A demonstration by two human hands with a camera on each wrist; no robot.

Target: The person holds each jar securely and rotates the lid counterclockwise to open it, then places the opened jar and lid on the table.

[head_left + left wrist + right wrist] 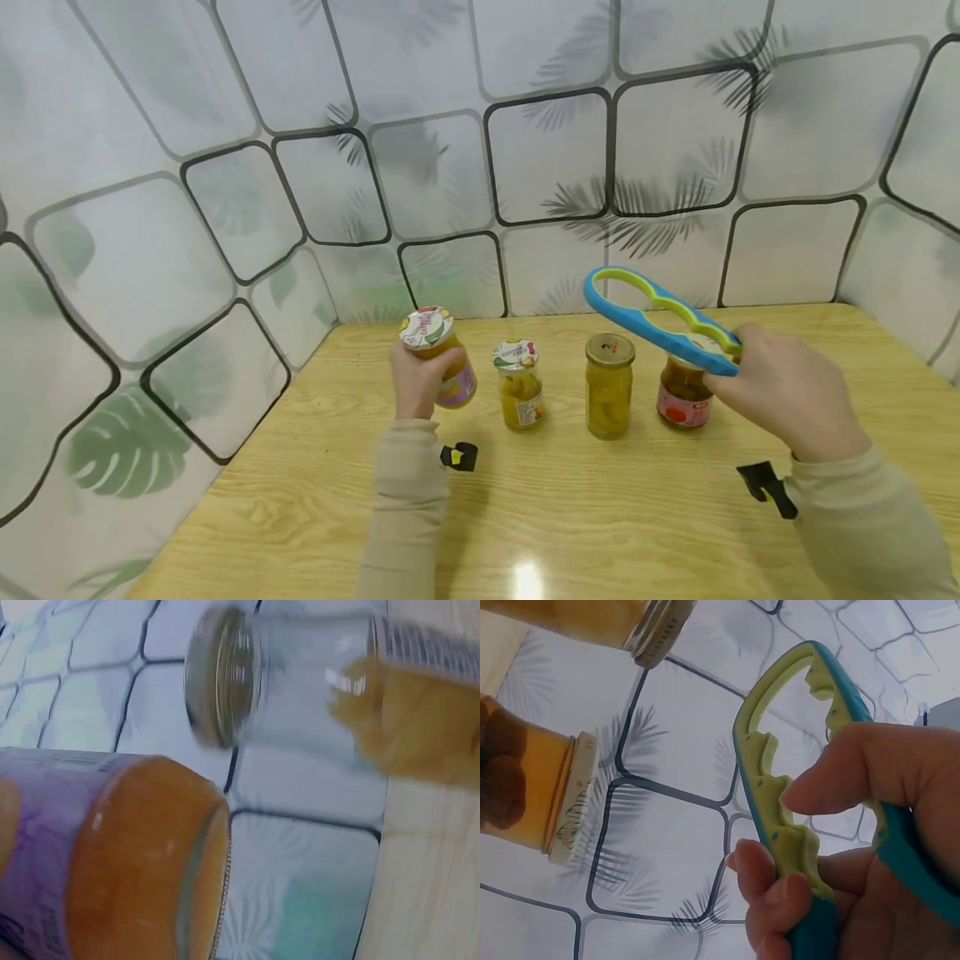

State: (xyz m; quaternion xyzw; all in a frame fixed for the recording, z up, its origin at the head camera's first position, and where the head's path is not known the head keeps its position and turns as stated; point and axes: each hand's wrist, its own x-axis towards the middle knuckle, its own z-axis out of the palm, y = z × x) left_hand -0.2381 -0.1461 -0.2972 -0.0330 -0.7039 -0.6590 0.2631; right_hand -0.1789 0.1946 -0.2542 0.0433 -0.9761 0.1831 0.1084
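Observation:
My left hand (418, 383) grips a jar (462, 387) of orange contents with a purple label and patterned lid, tilted and seemingly raised off the table. In the left wrist view this jar (142, 847) fills the lower left. My right hand (795, 392) holds a blue and green jar opener (637, 323) by its handles, its looped end pointing up and left. The right wrist view shows fingers wrapped around one arm of the jar opener (776, 802), the thumb between the arms. Behind it stands a dark jar with a pink label (682, 408), partly covered.
Between the hands stand a small yellow jar with a patterned lid (520, 404) and a taller yellow jar with a gold lid (609, 396). All rest on a wooden table (585, 517). A patterned wall covering (547, 167) rises behind and at the left.

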